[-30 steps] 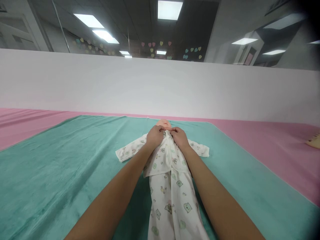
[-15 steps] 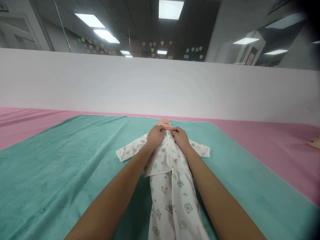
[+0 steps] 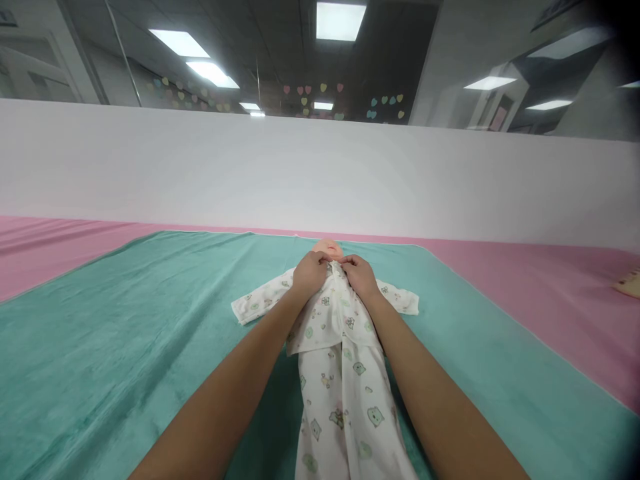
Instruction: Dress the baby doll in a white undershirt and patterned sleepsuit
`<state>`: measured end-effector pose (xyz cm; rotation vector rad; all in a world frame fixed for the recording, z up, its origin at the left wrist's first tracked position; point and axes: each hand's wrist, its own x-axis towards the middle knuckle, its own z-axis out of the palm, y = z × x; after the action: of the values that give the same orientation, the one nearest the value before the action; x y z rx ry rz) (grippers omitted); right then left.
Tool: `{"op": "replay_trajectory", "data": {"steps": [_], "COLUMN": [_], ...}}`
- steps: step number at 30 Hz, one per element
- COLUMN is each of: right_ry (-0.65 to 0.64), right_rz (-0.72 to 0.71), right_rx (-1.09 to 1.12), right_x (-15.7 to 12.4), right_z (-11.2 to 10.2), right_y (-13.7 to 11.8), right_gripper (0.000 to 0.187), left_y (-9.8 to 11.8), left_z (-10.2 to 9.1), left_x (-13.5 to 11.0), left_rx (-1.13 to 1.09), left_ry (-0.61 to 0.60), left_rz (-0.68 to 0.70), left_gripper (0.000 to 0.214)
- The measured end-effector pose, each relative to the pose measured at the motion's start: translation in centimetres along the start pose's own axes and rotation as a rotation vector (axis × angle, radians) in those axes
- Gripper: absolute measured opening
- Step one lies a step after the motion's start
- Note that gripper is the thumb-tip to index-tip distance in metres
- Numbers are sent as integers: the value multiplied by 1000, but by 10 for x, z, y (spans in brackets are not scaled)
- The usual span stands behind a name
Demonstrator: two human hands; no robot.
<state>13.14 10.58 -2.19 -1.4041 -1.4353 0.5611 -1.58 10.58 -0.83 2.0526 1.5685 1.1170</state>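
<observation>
A baby doll [image 3: 329,247] lies on its back with its head at the far end. It wears a white printed shirt [image 3: 325,320] with the sleeves spread out to both sides, over matching white trousers [image 3: 340,413]. At the neckline my left hand [image 3: 311,272] pinches the left side of the shirt's collar. My right hand [image 3: 359,273] pinches the collar's right side, close to the other hand. Just below the doll's chin the fingertips nearly meet, and they hide part of the neck. The front seam runs down between my forearms.
Under the doll is a teal blanket [image 3: 150,347] with folds on the left. Pink cloth [image 3: 525,287] shows around it. Behind stands a low white wall [image 3: 320,180] with glass [image 3: 380,60] above. At the right edge lies a beige object [image 3: 629,285], partly cut off.
Almost nothing differs. Both hands stay at the collar with the same pinch, and the whole view has shifted very slightly.
</observation>
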Motion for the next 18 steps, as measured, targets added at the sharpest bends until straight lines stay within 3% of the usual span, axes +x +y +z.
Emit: {"op": "replay_trajectory", "data": {"steps": [8, 13, 18], "right_ry": [-6, -11, 4], "right_rz": [12, 8, 0], "right_rx": [-2, 15, -28], "right_x": [-1, 0, 2], "right_z": [-1, 0, 1], "right_y": [-1, 1, 5], "right_gripper": [25, 26, 26], "left_y": [0, -1, -5], "left_z": [1, 3, 1], "left_x": [-1, -3, -2], "left_rx": [9, 166, 213], "left_ry": [31, 100, 46], "left_rz": [-25, -7, -74], "left_gripper": [27, 29, 30]}}
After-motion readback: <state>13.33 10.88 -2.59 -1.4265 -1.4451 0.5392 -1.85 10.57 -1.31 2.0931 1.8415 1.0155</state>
